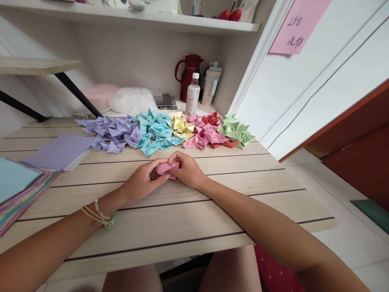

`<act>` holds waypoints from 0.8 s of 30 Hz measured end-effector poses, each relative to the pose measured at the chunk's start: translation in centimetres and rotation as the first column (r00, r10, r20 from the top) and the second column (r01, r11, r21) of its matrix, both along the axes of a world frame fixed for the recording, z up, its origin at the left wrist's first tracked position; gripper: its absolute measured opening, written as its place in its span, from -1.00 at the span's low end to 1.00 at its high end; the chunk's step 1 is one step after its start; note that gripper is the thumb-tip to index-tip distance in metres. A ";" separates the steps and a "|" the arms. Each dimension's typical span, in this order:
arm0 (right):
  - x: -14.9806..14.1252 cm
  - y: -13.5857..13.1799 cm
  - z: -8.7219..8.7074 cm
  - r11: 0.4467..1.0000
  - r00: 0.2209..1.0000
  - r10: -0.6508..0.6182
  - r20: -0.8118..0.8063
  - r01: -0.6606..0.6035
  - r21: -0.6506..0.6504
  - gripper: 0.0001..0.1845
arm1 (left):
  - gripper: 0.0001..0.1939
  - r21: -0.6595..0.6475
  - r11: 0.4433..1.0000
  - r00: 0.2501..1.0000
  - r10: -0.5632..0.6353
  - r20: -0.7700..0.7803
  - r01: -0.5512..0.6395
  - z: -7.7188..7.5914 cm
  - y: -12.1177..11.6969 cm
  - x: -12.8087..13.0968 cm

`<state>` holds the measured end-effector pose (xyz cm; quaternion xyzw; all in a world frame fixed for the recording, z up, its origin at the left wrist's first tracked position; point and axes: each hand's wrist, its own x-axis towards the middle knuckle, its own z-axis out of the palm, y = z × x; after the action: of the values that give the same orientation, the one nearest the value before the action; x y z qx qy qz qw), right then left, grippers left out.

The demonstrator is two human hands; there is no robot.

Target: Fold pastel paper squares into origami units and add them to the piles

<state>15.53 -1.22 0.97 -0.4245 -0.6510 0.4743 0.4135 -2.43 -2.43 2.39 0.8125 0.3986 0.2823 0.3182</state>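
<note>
A small piece of folded pink paper (165, 168) is between my two hands, low over the middle of the wooden table (188, 223). My left hand (144, 178) grips its left side, with thumb in front and fingers behind. From the right, my right hand (188, 169) pinches the same paper, its thumb pressed on the near face. Part of the paper is hidden by the fingers. Just beyond my hands lie heaps of folded paper boats: purple (114, 132), blue (154, 132), yellow (181, 125), pink (202, 132) and green (237, 130), with some red ones (212, 118) among the pink.
Stacked paper sheets, purple (62, 152) and light blue (15, 178) on top, lie at the left. Behind the boats stand a clear bottle (192, 95), a dark red jug (189, 77) and a beige tumbler (210, 85). A white shelf (136, 16) hangs above.
</note>
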 end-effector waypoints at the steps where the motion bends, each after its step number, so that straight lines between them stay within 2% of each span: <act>1: 0.0 0.0 0.1 1.000 1.000 -0.008 0.004 0.008 -0.002 -0.82 | -0.63 0.014 1.000 1.000 -0.005 -0.002 0.005 0.0 -0.1 0.0; 13: -0.1 -0.1 0.1 1.000 0.999 -0.012 0.031 0.012 -0.001 -0.80 | -0.62 0.157 0.988 0.993 0.020 -0.117 -0.002 -0.6 -0.5 0.0; 24: -0.1 -0.2 0.2 1.000 0.999 -0.002 0.039 0.002 0.018 -0.81 | -0.63 0.183 0.983 0.991 0.027 -0.133 -0.002 -0.4 -0.6 0.0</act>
<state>15.44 -1.46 1.13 -0.4306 -0.6627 0.4597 0.4050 -2.40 -2.98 1.96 0.8525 0.3977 0.2645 0.2125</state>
